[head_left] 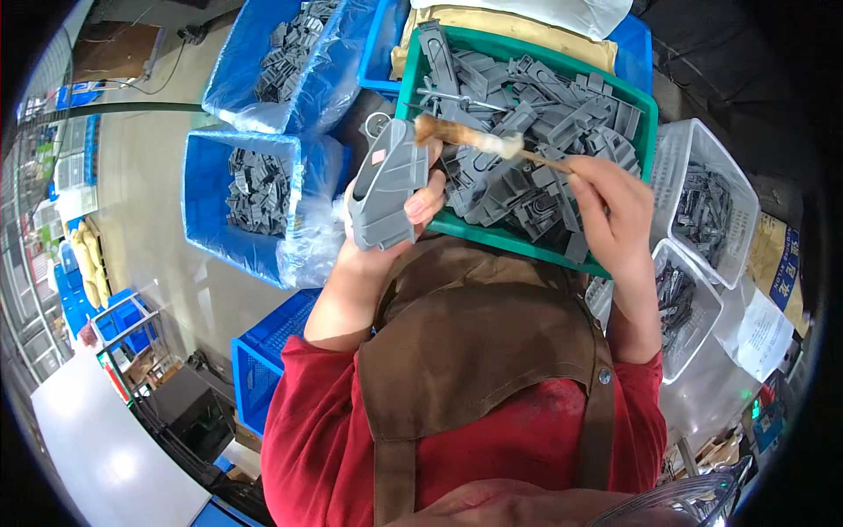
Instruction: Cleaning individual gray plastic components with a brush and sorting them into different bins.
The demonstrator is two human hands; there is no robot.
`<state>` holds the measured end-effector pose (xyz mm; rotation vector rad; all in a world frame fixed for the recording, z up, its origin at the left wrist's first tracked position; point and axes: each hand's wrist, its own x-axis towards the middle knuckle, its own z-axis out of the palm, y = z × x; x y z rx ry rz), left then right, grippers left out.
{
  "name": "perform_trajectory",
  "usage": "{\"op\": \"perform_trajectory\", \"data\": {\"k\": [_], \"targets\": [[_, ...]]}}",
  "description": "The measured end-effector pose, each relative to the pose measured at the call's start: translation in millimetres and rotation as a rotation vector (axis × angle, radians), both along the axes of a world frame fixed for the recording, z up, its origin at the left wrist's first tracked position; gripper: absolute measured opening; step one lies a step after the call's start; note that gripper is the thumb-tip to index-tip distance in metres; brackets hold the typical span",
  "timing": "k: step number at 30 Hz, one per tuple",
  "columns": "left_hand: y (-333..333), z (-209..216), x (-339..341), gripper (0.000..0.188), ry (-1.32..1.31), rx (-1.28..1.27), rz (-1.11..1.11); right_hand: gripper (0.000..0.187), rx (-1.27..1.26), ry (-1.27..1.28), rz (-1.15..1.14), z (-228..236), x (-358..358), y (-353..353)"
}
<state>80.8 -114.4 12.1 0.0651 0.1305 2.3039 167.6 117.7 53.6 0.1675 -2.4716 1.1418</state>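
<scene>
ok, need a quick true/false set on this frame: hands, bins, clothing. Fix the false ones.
1. The right hand grips a thin stick tool with a brown-and-white end. True.
2. The left hand is empty. False: it holds a large gray part.
3. Gray pieces fill the green bin. True.
4. The two plastic-lined bins at upper left are white. False: both are blue.
5. The person wears a brown apron over red clothing. True.
</scene>
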Motion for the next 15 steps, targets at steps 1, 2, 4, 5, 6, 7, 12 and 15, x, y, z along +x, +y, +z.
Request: {"op": "perform_trajectory", "data": {"k": [1, 2, 4, 5, 6, 7, 12, 15], "targets": [[-2, -1, 1, 0.034, -0.038, -0.031, 0.006, 0.01, 0.074, -0.047, 0.012, 2, 1, -3], [-3, -2, 4, 0.034, -0.037, -0.031, 0.007, 0.01, 0.149, -0.096, 0.022, 4, 2, -6], [-4, -4, 8, 0.035, -0.181, -0.079, 0.019, 0.011, 0.172, -0.097, 0.086, 5, 6, -13], [0, -4, 6, 0.037, -0.096, -0.03, -0.017, 0.012, 0.194, -0.098, 0.148, 5, 7, -15], [2, -1, 8, 0.037, -0.097, -0.03, -0.018, 0.012, 0.214, -0.099, 0.158, 8, 8, -16], [3, 7, 10, 0.038, -0.177, -0.068, -0.031, 0.012, 0.214, -0.1, 0.158, 6, 7, -15], [3, 10, 5, 0.026, -0.108, -0.047, -0.077, 0.012, 0.132, -0.099, -0.071, 2, -3, 0], [-2, 17, -3, 0.017, 0.089, -0.342, -0.023, 0.01, 0.064, -0.034, -0.053, 1, 4, 1]]}}
